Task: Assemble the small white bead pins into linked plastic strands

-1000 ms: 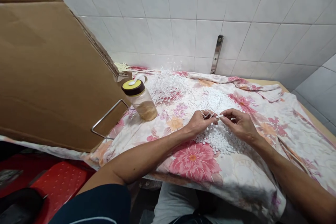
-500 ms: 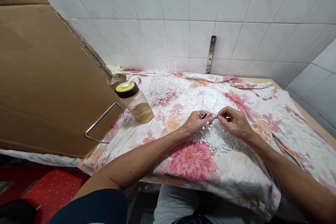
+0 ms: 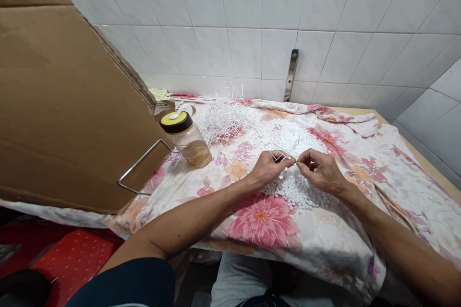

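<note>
My left hand (image 3: 265, 171) is closed in a pinch on several thin white stems (image 3: 276, 155), some with small white beads on their ends. My right hand (image 3: 323, 170) meets it fingertip to fingertip. Its thumb and forefinger are pressed together, and whatever lies between them is too small to name. Beneath and around both hands spreads a heap of small white beads (image 3: 300, 193). Farther back, left of the hands, a loose tangle of thin white stems (image 3: 226, 119) lies on the flowered cloth (image 3: 236, 171).
A bottle (image 3: 190, 141) with a yellow and dark lid stands left of the stems. Beside it rise a large cardboard sheet (image 3: 68, 105) and a bent metal wire handle (image 3: 139, 163). A metal strip (image 3: 291, 76) is fixed to the tiled wall (image 3: 245, 48) behind.
Both hands stay over the beads, fingertips still together, with only small shifts of the fingers. The stems in my left hand have tilted slightly. The view has turned a little.
</note>
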{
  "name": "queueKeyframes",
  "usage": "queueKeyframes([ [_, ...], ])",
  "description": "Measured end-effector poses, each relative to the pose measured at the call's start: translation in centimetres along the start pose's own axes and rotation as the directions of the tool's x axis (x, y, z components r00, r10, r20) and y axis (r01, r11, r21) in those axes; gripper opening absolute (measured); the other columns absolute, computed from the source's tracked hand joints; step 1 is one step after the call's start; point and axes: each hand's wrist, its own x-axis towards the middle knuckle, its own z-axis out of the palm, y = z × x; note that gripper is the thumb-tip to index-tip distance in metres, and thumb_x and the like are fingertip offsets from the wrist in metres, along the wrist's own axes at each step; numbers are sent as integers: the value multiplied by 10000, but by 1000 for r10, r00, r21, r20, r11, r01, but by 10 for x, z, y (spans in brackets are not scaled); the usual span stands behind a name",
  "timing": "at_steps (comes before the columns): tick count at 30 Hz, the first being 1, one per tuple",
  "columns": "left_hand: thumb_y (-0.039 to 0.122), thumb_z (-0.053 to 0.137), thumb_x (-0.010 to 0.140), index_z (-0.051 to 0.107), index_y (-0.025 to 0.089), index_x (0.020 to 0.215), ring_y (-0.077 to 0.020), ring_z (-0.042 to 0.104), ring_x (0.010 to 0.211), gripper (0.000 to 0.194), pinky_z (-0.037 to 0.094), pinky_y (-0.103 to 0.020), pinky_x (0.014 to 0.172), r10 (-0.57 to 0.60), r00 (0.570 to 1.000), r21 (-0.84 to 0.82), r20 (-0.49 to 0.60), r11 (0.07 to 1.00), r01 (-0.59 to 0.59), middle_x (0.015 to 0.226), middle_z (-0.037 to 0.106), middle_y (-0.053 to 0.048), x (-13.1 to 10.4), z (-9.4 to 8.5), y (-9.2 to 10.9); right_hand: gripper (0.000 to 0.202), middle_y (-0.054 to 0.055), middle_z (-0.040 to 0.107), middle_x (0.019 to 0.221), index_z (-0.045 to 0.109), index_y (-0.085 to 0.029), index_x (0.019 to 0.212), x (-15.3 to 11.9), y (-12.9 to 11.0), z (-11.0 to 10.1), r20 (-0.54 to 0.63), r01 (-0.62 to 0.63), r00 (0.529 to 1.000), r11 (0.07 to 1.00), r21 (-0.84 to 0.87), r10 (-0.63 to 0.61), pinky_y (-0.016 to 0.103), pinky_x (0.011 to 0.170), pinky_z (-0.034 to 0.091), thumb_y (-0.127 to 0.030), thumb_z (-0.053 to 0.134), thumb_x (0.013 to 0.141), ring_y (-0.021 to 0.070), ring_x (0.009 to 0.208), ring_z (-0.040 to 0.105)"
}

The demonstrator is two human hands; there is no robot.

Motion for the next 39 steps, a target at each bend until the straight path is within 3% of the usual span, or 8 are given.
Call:
queueKeyframes([
  [6,533,764,747,582,168,620,-111,374,618,426,314,-281,609,53,998,74,-17,996,-52,609,442,33,-2,1,-2,66,-19,614,661,605,-226,831,1,-3,6,-51,18,998,993,-121,-24,277,541,455,-162,625,831,129,538,555],
  [11,503,754,763,594,162,637,-115,409,631,397,336,-278,628,56,998,54,4,997,-56,629,477,26,1,1,-9,95,-10,636,704,594,-226,836,2,-3,10,-71,54,995,980,-194,-68,281,574,452,-137,624,817,126,547,556],
  [17,542,774,767,700,140,744,-136,507,689,410,395,-280,680,38,999,3,38,999,-39,710,603,-13,1,2,-9,103,8,645,783,623,-220,961,0,-4,5,-45,131,990,983,-127,-137,278,578,483,-154,607,884,131,598,581],
  [21,595,785,758,688,139,720,-118,449,652,468,359,-264,635,45,998,-4,48,999,-45,669,547,7,-2,2,-7,182,37,691,880,661,-214,1063,1,-7,2,-9,148,989,986,-82,-150,266,569,504,-150,578,914,135,654,617],
  [25,601,796,753,667,133,707,-111,425,645,487,338,-261,624,63,997,-8,38,998,-63,654,511,19,-1,1,-8,186,33,697,850,699,-200,1045,1,-8,-2,11,182,983,981,-63,-182,248,544,501,-139,579,917,121,625,609],
  [39,519,780,750,686,141,685,-120,473,639,396,367,-268,635,42,999,21,-21,999,-41,645,563,7,0,1,-7,147,37,737,828,736,-204,980,1,-3,-3,6,63,998,998,-24,-62,261,567,538,-338,678,972,140,648,645],
])
